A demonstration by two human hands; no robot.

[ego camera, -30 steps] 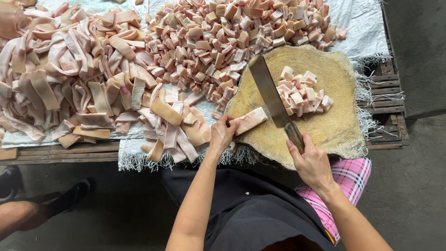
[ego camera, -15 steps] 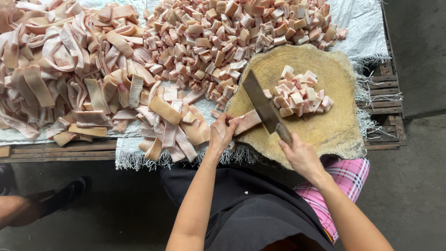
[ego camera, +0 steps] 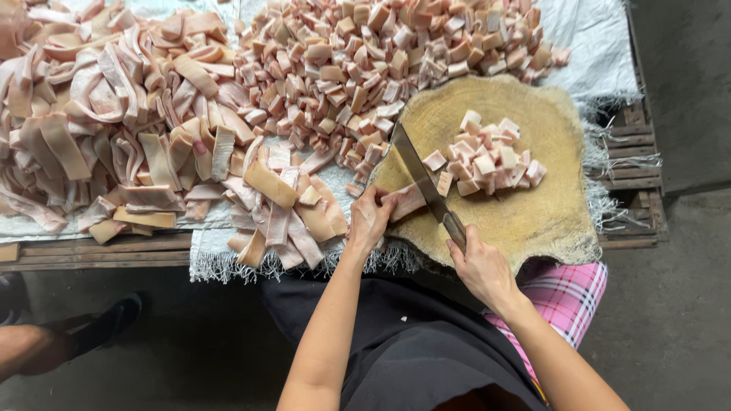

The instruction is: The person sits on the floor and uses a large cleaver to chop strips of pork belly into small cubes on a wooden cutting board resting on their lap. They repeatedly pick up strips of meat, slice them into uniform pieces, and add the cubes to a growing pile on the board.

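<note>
Grey concrete floor point(ego camera: 678, 335), dim and bare, around a low wooden table point(ego camera: 99, 255) spread with a white woven sheet point(ego camera: 590, 61) fraying at its edges. On the sheet, a heap of long pale-pink meat strips point(ego camera: 114, 129) at left, a mound of small cut cubes point(ego camera: 381, 61) at centre. At right, a round, rough-topped wooden chopping block point(ego camera: 533, 213) bearing a small cluster of fresh cubes point(ego camera: 491, 160). Changed since half a second ago: cleaver point(ego camera: 419, 179) lower now, blade edge down on the strip point(ego camera: 405, 202) at the block's near left edge (another cube about to come off, by the look of it). Left hand point(ego camera: 369, 221) pinching that strip, fingers closed on it just beside the blade. Right hand point(ego camera: 481, 266) wrapped tight round the cleaver handle. Dark apron point(ego camera: 411, 342), pink checked cloth point(ego camera: 567, 297) below. Another person's leg and black shoe point(ego camera: 110, 323) at far left.
</note>
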